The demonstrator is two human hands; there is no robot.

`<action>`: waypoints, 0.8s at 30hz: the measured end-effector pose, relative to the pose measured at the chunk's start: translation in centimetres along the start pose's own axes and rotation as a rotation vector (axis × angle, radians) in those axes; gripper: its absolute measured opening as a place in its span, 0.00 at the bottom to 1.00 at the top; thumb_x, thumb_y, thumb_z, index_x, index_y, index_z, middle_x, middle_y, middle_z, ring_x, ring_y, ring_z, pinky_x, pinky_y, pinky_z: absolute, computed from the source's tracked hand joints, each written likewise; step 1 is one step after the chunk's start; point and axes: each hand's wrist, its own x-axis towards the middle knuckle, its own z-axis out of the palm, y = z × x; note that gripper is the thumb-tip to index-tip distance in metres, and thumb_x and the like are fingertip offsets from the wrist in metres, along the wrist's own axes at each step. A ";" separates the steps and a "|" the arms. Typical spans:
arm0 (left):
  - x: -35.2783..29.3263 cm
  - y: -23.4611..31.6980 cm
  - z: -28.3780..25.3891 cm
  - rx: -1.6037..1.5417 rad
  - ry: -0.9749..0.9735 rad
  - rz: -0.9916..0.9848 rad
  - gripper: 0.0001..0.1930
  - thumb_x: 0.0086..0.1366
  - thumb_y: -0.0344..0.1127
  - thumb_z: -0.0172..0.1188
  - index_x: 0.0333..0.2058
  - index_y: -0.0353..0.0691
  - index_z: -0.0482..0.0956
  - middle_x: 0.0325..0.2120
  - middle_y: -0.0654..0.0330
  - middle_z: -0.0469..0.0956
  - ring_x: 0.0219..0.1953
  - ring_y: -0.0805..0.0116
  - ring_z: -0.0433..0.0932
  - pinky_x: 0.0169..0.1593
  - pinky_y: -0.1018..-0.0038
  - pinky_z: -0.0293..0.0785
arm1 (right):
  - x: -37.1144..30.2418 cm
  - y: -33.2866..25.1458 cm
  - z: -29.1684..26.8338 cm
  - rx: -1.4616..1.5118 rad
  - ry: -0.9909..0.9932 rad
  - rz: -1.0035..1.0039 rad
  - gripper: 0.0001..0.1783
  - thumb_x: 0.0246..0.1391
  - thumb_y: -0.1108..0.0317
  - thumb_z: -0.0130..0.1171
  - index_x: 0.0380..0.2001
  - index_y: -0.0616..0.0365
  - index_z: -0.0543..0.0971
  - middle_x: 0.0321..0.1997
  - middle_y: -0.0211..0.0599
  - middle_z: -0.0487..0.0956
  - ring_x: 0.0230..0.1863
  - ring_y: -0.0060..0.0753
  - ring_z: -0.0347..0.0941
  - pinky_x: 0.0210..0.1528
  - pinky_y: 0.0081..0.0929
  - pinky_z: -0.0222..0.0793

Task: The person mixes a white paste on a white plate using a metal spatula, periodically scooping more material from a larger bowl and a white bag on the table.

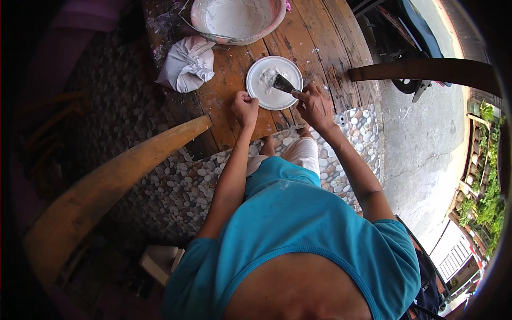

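Note:
A round white plastic lid [274,104] with a raised rim lies on the wooden table near its front edge. Wet white paste [268,78] is heaped and smeared across its middle. My right hand [316,108] is closed round the handle of a putty knife [284,84], whose dark blade points left and rests in the paste. At the lid's left side, my left hand [245,110] has its fingers curled in, thumb and fingertips pinching the rim. The undersides of those fingers are hidden.
A pink-stained bucket [234,41] holding white material stands behind the lid. Beside it sits a crumpled white plastic bag [188,65]. Curved wooden pieces [128,154] reach in from both sides. A motorcycle [413,37] stands at the far right, and pebble-patterned flooring [176,181] lies below the table.

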 end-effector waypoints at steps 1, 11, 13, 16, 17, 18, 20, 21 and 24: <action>0.1 -0.1 -0.1 0.000 0.000 -0.001 0.12 0.45 0.25 0.65 0.30 0.34 0.74 0.24 0.55 0.78 0.28 0.59 0.79 0.34 0.67 0.75 | -0.3 0.1 -0.2 0.015 -0.063 0.035 0.18 0.42 0.70 0.63 0.40 0.41 0.84 0.37 0.34 0.75 0.39 0.40 0.76 0.34 0.36 0.74; 1.1 -0.3 -0.1 0.018 -0.030 0.047 0.11 0.45 0.25 0.65 0.29 0.34 0.74 0.22 0.56 0.76 0.27 0.61 0.77 0.34 0.67 0.74 | 1.0 -1.0 0.6 -0.017 -0.006 0.030 0.15 0.44 0.70 0.61 0.38 0.42 0.85 0.35 0.33 0.76 0.39 0.40 0.75 0.34 0.36 0.74; 1.2 -0.5 -0.4 0.010 -0.036 0.007 0.11 0.45 0.25 0.65 0.28 0.34 0.74 0.23 0.56 0.76 0.28 0.60 0.77 0.34 0.67 0.74 | 0.9 -1.0 -0.4 -0.031 -0.059 0.047 0.15 0.44 0.70 0.61 0.38 0.42 0.85 0.35 0.33 0.76 0.39 0.39 0.76 0.34 0.36 0.74; 1.8 -1.0 -0.3 0.090 -0.023 0.096 0.10 0.45 0.25 0.64 0.28 0.34 0.74 0.23 0.56 0.76 0.27 0.59 0.77 0.34 0.66 0.74 | 1.8 -2.0 -1.0 0.007 -0.035 0.045 0.16 0.44 0.70 0.61 0.39 0.41 0.85 0.35 0.32 0.76 0.40 0.39 0.76 0.34 0.35 0.74; 1.8 -1.2 -0.2 0.100 -0.009 0.110 0.11 0.45 0.26 0.65 0.28 0.35 0.75 0.22 0.57 0.77 0.26 0.63 0.78 0.33 0.69 0.75 | 2.2 -2.4 -0.8 0.018 -0.014 0.043 0.17 0.44 0.70 0.61 0.39 0.41 0.84 0.35 0.32 0.76 0.41 0.38 0.75 0.34 0.36 0.74; 2.0 -1.4 -0.2 0.113 0.006 0.130 0.11 0.45 0.27 0.66 0.29 0.35 0.76 0.21 0.59 0.79 0.24 0.67 0.80 0.31 0.72 0.76 | 2.7 -2.6 -0.3 0.030 0.006 0.015 0.18 0.44 0.70 0.61 0.40 0.41 0.84 0.36 0.32 0.76 0.43 0.39 0.75 0.35 0.36 0.75; 2.4 -1.7 0.0 0.120 -0.018 0.128 0.11 0.45 0.27 0.66 0.29 0.36 0.76 0.21 0.59 0.79 0.24 0.67 0.80 0.31 0.72 0.76 | 3.0 -2.6 0.3 0.008 -0.035 0.022 0.17 0.43 0.70 0.60 0.40 0.42 0.84 0.38 0.36 0.76 0.43 0.41 0.75 0.35 0.38 0.75; 2.5 -1.6 -0.1 0.126 -0.043 0.113 0.11 0.45 0.27 0.66 0.29 0.36 0.76 0.22 0.59 0.79 0.24 0.68 0.80 0.31 0.73 0.76 | 3.0 -2.7 0.7 -0.018 -0.089 0.029 0.17 0.43 0.70 0.60 0.39 0.43 0.84 0.39 0.40 0.76 0.43 0.43 0.75 0.35 0.39 0.75; 2.9 -1.1 -0.2 0.155 -0.038 0.099 0.10 0.46 0.26 0.66 0.29 0.36 0.76 0.22 0.59 0.79 0.25 0.69 0.80 0.32 0.73 0.76 | 2.1 -1.5 -0.5 0.048 -0.087 0.026 0.18 0.44 0.71 0.59 0.41 0.44 0.83 0.38 0.40 0.76 0.40 0.43 0.76 0.35 0.39 0.75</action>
